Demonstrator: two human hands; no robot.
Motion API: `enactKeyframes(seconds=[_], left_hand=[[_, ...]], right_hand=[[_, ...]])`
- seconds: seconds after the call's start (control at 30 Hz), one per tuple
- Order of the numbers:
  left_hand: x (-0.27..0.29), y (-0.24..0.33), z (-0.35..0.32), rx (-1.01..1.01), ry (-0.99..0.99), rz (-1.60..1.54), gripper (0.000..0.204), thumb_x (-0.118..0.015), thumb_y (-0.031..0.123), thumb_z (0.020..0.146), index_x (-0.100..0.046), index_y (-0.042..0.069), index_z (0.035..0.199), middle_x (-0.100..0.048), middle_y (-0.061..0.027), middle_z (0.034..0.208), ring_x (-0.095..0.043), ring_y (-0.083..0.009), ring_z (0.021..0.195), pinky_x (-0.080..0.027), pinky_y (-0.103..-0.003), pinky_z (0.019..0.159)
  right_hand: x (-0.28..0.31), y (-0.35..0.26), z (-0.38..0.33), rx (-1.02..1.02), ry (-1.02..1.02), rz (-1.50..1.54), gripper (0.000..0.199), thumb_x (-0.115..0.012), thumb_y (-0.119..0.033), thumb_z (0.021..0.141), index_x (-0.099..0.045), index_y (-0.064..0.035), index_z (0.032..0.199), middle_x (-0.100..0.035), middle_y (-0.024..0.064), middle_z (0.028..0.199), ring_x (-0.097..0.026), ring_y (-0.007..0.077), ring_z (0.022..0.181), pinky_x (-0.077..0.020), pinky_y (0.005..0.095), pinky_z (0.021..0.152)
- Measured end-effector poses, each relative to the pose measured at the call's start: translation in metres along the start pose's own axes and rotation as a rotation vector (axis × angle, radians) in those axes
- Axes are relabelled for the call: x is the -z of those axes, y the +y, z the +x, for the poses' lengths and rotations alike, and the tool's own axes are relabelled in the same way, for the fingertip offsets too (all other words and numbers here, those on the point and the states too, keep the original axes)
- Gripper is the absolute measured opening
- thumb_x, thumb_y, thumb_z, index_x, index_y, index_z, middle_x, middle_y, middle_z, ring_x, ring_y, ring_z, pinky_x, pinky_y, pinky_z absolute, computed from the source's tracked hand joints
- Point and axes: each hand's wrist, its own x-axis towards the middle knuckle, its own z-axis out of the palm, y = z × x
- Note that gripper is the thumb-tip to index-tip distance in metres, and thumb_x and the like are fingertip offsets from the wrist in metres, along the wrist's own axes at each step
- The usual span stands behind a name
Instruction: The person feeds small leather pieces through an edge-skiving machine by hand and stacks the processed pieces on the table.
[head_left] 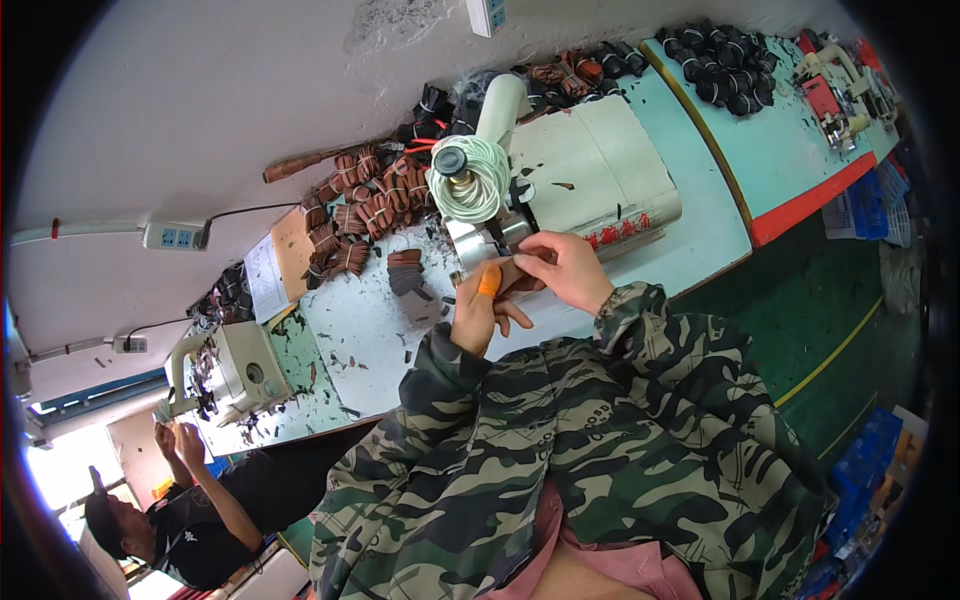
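Observation:
In front of a cream bench machine point(600, 150), my two hands meet at its near edge. My left hand point(478, 308), with an orange wrap point(490, 281) round one finger, is closed on a small brown piece point(518, 277); the fingers partly hide it. From the right, my right hand point(568, 268) pinches at the same piece. Just beyond my fingers is the machine's shiny metal head point(478, 243). Above that, a coil of pale cord point(470, 190) hangs round a black knob. A small stack of dark brown strips point(405, 272) lies left of my hands.
Tied brown bundles point(375, 212) and black bundles point(725, 65) line the wall side of the white table point(350, 345), which is littered with dark scraps. To the left, a person point(190, 510) works at another cream machine point(240, 370). Blue crates point(860, 205) stand at right.

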Motion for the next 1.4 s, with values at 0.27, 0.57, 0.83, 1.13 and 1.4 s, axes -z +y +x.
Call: enactKeyframes(seconds=[0.27, 0.57, 0.83, 1.13, 1.4], left_hand=[[0.018, 0.043, 0.004, 0.312, -0.063, 0.024, 0.043, -0.028, 0.029, 0.096, -0.048, -0.003, 0.117, -0.065, -0.0213, 0.092, -0.064, -0.0246, 0.05, -0.039, -0.022, 0.03], [0.052, 0.056, 0.028, 0.412, 0.028, 0.469, 0.036, -0.03, 0.017, 0.092, -0.053, -0.004, 0.109, -0.066, -0.0184, 0.075, -0.059, -0.019, 0.04, -0.036, -0.022, 0.027], [0.044, 0.062, 0.042, 0.493, -0.032, 0.317, 0.034, -0.032, 0.018, 0.092, -0.055, -0.003, 0.107, -0.066, -0.0144, 0.073, -0.06, -0.0178, 0.042, -0.036, -0.021, 0.028], [0.044, 0.055, 0.036, 0.328, 0.057, 0.361, 0.034, -0.035, 0.017, 0.093, -0.056, -0.005, 0.105, -0.065, -0.0151, 0.071, -0.061, -0.0174, 0.047, -0.039, -0.022, 0.032], [0.055, 0.045, 0.026, 0.28, 0.158, 0.399, 0.031, -0.034, 0.018, 0.094, -0.055, -0.003, 0.105, -0.064, -0.0127, 0.071, -0.061, -0.0167, 0.047, -0.042, -0.024, 0.033]], right_hand=[[-0.004, 0.004, 0.014, -0.106, -0.074, -0.05, 0.019, -0.068, -0.014, 0.081, -0.063, 0.0036, 0.084, -0.065, 0.0095, 0.069, -0.064, 0.014, 0.06, -0.049, 0.0269, 0.054], [0.022, -0.009, 0.037, 0.124, -0.119, -0.38, 0.017, -0.064, -0.008, 0.081, -0.062, 0.006, 0.09, -0.066, 0.012, 0.076, -0.063, 0.0154, 0.055, -0.0504, 0.0265, 0.053], [0.025, -0.014, 0.041, 0.225, -0.078, -0.583, 0.022, -0.067, -0.012, 0.075, -0.062, 0.0042, 0.089, -0.065, 0.0157, 0.077, -0.064, 0.027, 0.066, -0.0505, 0.0345, 0.06], [0.033, -0.014, 0.035, 0.219, -0.209, -0.46, 0.014, -0.063, -0.014, 0.075, -0.065, -0.0033, 0.084, -0.065, 0.0126, 0.077, -0.061, 0.0344, 0.074, -0.0491, 0.0412, 0.069], [0.031, -0.01, 0.035, 0.242, -0.122, -0.475, 0.018, -0.065, -0.012, 0.074, -0.065, -0.0024, 0.088, -0.066, 0.0153, 0.084, -0.064, 0.0312, 0.077, -0.0497, 0.0386, 0.066]])
